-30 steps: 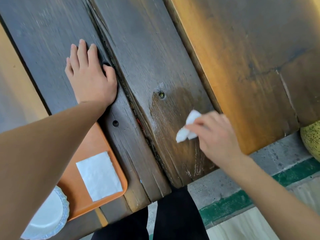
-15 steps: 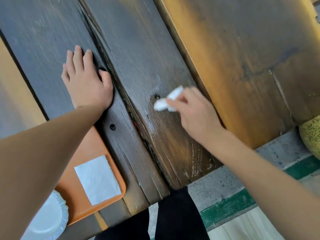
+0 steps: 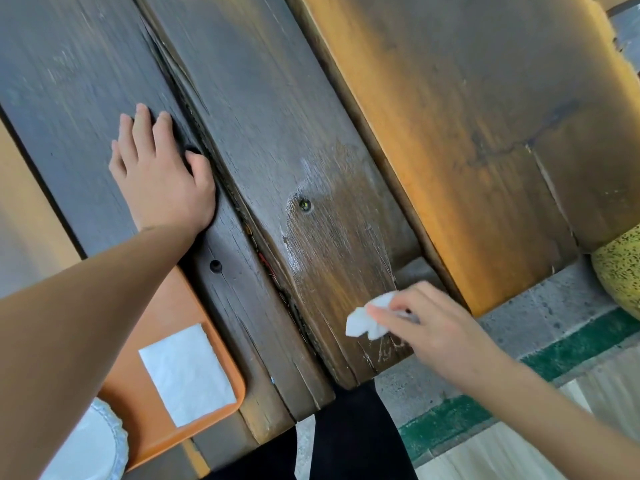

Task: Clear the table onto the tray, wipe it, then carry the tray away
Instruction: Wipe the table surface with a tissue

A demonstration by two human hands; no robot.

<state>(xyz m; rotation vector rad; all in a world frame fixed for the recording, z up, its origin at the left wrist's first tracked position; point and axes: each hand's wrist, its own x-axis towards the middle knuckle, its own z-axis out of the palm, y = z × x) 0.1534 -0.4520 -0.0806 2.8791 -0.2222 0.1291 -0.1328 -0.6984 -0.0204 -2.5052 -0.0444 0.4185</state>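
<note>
My right hand (image 3: 431, 327) pinches a crumpled white tissue (image 3: 367, 318) and presses it on the near end of the middle plank of the dark wooden table (image 3: 270, 98). A damp, shiny patch lies on that plank around a screw hole (image 3: 304, 205). My left hand (image 3: 162, 174) rests flat, fingers spread, on the left plank. The orange tray (image 3: 162, 341) sits at the near left edge, partly under my left forearm. On it lie a flat white napkin (image 3: 188, 372) and a white paper plate (image 3: 93, 445), mostly cut off by the frame.
The table's near edge ends just below the tissue. Beyond it are grey pavement (image 3: 540, 306) and a green painted stripe (image 3: 571, 344). A yellow speckled round object (image 3: 620, 271) sits at the right edge. My dark trouser legs (image 3: 346, 434) show below the table.
My right hand with the tissue slid away to the screw hole and then back toward me to the plank's near end. My left hand stayed flat on the table.
</note>
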